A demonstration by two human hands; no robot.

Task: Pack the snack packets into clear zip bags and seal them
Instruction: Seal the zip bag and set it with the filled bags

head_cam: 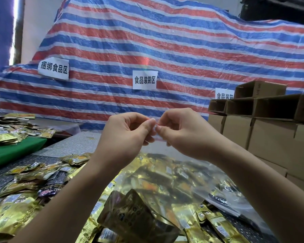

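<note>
Before a striped tarp, both grips, left hand point(128, 132) and right hand point(181, 132), pinch mid-frame the red zip edge of the clear plastic zip bag point(165, 172) hanging packet-filled below, seal running sideways.

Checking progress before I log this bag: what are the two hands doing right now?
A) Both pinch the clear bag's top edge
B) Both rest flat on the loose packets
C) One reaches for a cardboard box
A: the left hand and right hand meet fingertip to fingertip, pinching the top edge of the clear zip bag above the packets inside.
</note>
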